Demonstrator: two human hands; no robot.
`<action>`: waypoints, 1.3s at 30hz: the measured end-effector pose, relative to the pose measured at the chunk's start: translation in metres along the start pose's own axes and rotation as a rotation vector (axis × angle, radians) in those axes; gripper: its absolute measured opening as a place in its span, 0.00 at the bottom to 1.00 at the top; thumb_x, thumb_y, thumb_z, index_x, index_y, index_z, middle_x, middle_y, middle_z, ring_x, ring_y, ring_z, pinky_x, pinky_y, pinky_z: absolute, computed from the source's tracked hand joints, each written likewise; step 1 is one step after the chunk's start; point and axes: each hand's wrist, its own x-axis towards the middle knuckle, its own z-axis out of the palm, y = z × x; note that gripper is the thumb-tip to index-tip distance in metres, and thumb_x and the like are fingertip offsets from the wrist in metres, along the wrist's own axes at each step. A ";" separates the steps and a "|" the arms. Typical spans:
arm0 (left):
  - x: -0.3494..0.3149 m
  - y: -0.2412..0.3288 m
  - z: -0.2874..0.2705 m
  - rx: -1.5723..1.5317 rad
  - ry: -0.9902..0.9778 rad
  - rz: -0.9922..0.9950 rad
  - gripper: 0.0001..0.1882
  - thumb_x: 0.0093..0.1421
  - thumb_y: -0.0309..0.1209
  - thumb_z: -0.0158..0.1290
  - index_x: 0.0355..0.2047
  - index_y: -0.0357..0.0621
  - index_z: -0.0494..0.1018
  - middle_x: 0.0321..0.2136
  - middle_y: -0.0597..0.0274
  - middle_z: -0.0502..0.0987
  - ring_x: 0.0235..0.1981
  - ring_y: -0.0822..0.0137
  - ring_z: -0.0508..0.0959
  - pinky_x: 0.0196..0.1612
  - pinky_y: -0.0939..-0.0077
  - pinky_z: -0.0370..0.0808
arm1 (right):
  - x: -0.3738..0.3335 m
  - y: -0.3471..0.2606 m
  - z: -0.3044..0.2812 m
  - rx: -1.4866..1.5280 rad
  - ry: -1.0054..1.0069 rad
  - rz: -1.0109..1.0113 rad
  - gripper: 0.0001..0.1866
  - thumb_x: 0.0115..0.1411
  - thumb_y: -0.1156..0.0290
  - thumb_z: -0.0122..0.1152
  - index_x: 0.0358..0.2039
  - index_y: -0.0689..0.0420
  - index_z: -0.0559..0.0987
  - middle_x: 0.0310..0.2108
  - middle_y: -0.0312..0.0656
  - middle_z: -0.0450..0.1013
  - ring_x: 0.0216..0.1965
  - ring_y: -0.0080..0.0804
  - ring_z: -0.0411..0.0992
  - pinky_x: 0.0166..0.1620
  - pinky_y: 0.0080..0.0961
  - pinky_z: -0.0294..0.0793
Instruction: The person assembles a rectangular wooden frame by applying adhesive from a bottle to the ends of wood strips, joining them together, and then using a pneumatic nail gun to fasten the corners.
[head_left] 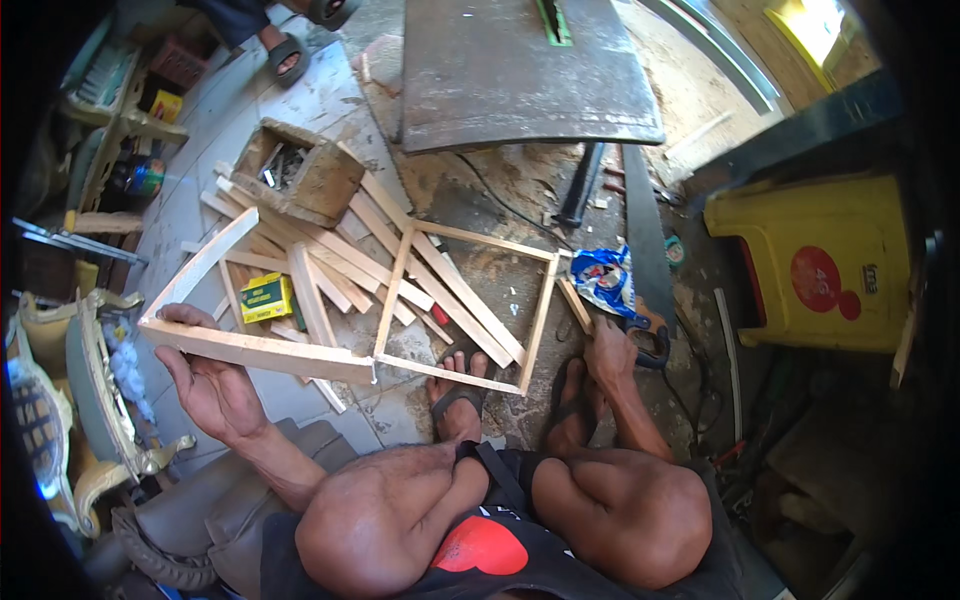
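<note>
A light wooden frame (548, 310) of thin strips stretches across in front of me, with a square section on the right and an open-sided section on the left. My left hand (222, 395) grips its near strip at the left corner, thumb on the near side and fingers behind. Beyond my right foot, my right hand (608, 350) is closed beside a blue-and-white packet (603, 278). A short wooden piece (575, 306) sticks out next to those fingers; what they hold is hidden. Right beside this hand lies a handsaw (648, 225), its handle toward me.
Loose wooden strips (330, 250) lie under and beyond the frame, with a green-and-yellow box (266, 297) on them. A wooden box (300, 172) stands behind. Farther off is a dark saw table (520, 85); a yellow plastic stool (815, 265) stands right. Another person's foot (286, 60) shows far left.
</note>
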 end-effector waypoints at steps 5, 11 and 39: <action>-0.013 -0.002 0.014 0.296 0.044 0.347 0.26 0.77 0.35 0.44 0.72 0.48 0.60 0.71 0.59 0.65 0.71 0.53 0.63 0.75 0.47 0.56 | 0.007 -0.015 -0.017 0.046 0.060 -0.076 0.18 0.60 0.69 0.63 0.51 0.56 0.78 0.48 0.52 0.78 0.47 0.57 0.77 0.47 0.50 0.77; -0.031 0.033 -0.010 0.253 -0.060 0.373 0.29 0.75 0.27 0.44 0.73 0.34 0.51 0.72 0.53 0.60 0.74 0.58 0.58 0.79 0.45 0.42 | 0.023 -0.106 -0.103 0.474 -0.090 -0.447 0.19 0.62 0.68 0.65 0.52 0.63 0.79 0.42 0.53 0.78 0.41 0.47 0.80 0.44 0.38 0.81; -0.018 0.069 -0.027 -0.123 0.067 0.219 0.24 0.76 0.29 0.33 0.68 0.32 0.60 0.50 0.54 0.75 0.48 0.59 0.74 0.58 0.60 0.72 | 0.031 -0.406 0.077 0.602 -0.661 -0.612 0.23 0.59 0.57 0.58 0.47 0.62 0.79 0.39 0.57 0.81 0.44 0.52 0.81 0.49 0.43 0.78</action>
